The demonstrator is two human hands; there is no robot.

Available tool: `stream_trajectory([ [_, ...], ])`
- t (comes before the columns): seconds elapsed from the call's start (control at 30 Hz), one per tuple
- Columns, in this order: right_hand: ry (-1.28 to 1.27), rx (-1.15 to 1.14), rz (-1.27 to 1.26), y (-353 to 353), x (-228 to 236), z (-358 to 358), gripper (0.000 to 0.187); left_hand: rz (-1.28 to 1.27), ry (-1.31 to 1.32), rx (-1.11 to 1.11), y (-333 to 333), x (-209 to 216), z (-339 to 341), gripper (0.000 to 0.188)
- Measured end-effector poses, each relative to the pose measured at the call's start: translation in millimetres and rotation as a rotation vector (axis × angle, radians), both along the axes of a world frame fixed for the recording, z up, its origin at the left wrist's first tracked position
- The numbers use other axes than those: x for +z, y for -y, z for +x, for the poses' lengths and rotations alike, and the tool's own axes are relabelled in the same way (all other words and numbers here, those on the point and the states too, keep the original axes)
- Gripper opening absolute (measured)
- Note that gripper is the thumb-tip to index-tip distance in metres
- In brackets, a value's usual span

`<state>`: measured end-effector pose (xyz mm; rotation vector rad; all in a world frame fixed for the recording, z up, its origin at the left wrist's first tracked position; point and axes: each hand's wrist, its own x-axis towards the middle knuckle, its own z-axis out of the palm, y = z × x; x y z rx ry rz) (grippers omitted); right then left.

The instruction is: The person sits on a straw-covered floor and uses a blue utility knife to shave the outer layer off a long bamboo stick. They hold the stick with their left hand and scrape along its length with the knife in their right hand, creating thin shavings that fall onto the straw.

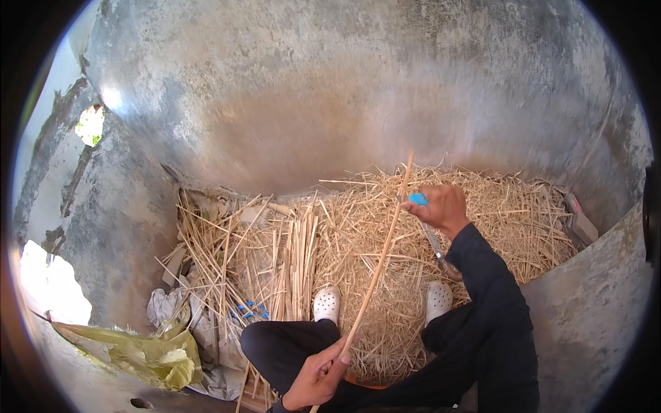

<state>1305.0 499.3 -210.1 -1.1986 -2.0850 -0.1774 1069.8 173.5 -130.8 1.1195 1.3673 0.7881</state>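
Note:
A long, thin bamboo strip slants from my lap up toward the wall. My left hand is closed around its lower part, near my knee. My right hand grips a small blue-handled tool beside the strip's upper part. The tool's working end is too small to make out, but it meets or nearly meets the strip. Below my right hand, a knife with a metal blade lies over the shavings, its handle end partly behind my sleeve.
Pale shavings cover the floor around my white clogs. A bundle of split strips lies to the left, beside scattered sticks and crumpled white sacking. A yellowish sheet is at lower left. A concrete wall rises ahead.

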Motion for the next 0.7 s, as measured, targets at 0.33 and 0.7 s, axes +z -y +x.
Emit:
stream_trajectory([
  [0.33,-0.269,-0.436,-0.34,-36,-8,79,0.069,0.108,0.118,0.113,16,-4,-12,0.044],
  [0.7,-0.833,0.542,-0.499,73,13,-47,0.047,0.153,0.381,0.08,-59,-36,16,0.044],
])
